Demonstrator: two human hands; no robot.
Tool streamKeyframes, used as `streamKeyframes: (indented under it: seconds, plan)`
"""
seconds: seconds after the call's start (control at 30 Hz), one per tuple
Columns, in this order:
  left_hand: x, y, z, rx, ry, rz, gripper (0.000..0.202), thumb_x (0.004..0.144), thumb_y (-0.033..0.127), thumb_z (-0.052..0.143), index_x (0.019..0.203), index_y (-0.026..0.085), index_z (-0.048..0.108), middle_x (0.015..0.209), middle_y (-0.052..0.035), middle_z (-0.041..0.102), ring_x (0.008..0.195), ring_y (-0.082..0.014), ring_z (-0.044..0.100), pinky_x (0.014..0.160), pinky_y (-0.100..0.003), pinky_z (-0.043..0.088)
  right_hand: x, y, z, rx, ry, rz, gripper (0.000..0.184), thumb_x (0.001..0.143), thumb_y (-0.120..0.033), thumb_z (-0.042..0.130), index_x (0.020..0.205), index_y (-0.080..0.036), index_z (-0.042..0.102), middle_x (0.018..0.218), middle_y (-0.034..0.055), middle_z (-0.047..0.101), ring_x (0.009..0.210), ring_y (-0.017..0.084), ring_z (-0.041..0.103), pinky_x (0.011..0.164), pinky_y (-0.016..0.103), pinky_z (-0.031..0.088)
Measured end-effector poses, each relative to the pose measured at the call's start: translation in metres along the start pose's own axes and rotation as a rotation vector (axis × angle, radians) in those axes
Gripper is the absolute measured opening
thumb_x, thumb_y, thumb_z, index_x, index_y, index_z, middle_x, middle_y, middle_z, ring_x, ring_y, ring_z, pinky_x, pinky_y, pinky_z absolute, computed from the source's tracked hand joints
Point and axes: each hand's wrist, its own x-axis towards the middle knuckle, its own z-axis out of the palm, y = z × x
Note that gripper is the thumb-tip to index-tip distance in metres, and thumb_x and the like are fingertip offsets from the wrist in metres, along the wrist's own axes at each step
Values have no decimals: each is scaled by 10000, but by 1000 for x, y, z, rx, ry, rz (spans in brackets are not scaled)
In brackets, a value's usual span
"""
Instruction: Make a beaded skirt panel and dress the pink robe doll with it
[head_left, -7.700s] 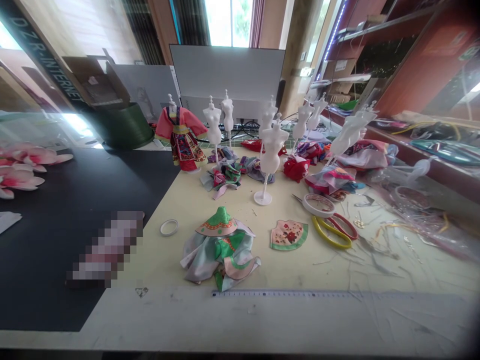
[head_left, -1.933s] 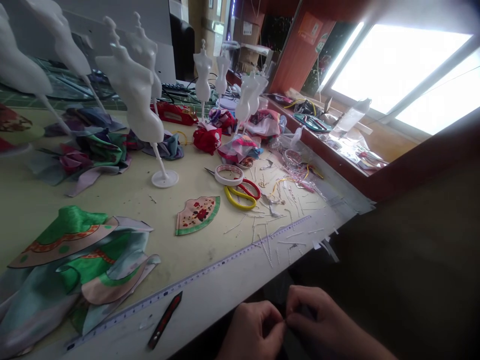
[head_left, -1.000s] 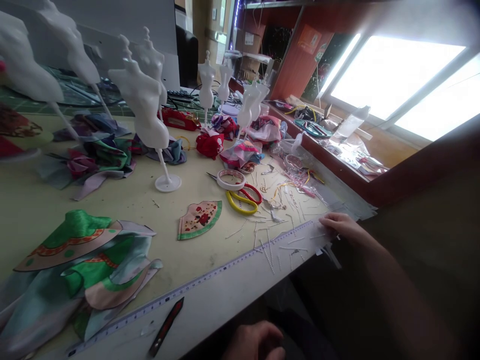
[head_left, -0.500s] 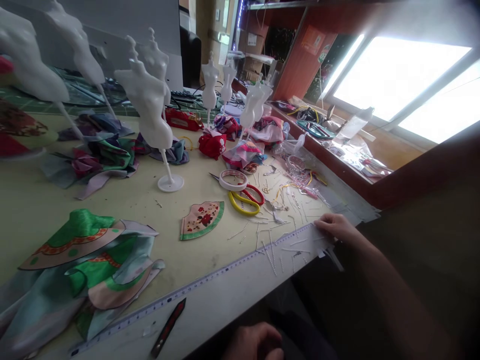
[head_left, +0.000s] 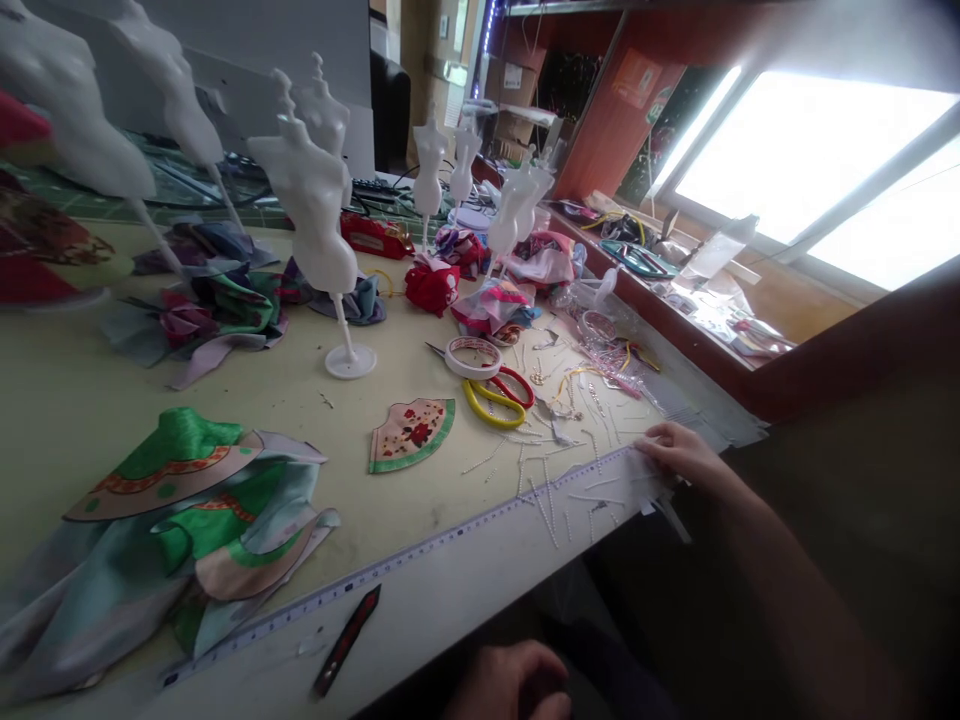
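Fingers [head_left: 658, 440] of the right hand [head_left: 686, 455] lie open on the table [head_left: 247, 400] at 3 o'clock, beside pearl strands [head_left: 544, 505], which the ruler [head_left: 390, 570] seems to stop at the edge; the left hand [head_left: 510, 685], at 6 o'clock, is cut off, its grip untellable.

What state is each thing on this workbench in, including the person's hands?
Right hand: spread open, resting at the table edge
White bead strands: scattered loose near the right hand
Left hand: curled below the table edge
White plastic dress form: upright, bare
Yellow-and-red-handled scissors: lying flat, shut
White tape roll: lying on the scissors
Floral fabric piece: lying flat
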Motion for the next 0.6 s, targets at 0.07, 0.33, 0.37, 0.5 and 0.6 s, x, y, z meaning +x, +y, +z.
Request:
streamKeyframes:
  seconds: [0.07, 0.33, 0.37, 0.5, 0.6]
  plan:
    - [-4, 1, -2, 1, 2, 33, 296, 787, 292, 570, 1029, 161, 683, 912, -68, 724, 825, -201, 664, 690, -255, 482, -9, -5, -2, 20, 61, 0, 420, 680, -464, 657, 927, -131, 588, 707, 75, 654, 529, 171, 595, 471, 286, 470]
    - [-37, -23, -21, -16, -11, 434, 321, 841, 429, 560, 963, 177, 717, 896, -51, 731, 783, -153, 676, 685, -194, 493, -81, -46, 36, 34, 220, -378, 217, 780, -443, 572, 848, -241, 611, 833, 62, 664, 758, 227, 632, 663, 336, 490]
    - [-44, -26, -25, 38, 11, 511, 353, 873, 461, 509, 917, 182, 721, 857, -43, 730, 757, -142, 674, 671, -184, 491, -93, -54, 48, 30, 205, -544, 172, 792, -409, 579, 828, -244, 611, 797, 45, 663, 703, 209, 627, 591, 312, 484]
    - [-79, -39, -45, 435, 407, 844, 399, 960, 381, 374, 755, 194, 660, 582, -1, 644, 537, -104, 583, 521, -192, 433, -138, -89, 98, 82, -16, -1172, 102, 850, -156, 548, 924, -210, 594, 843, 34, 633, 747, 153, 601, 661, 270, 486]
    - [-105, -45, -60, 692, 916, 900, 194, 908, 169, 455, 791, 177, 610, 566, -3, 585, 509, -115, 515, 490, -222, 394, -165, -118, 127, 92, -176, -1363, 161, 863, -107, 501, 975, -183, 588, 859, 53, 610, 769, 164, 549, 685, 301, 456]
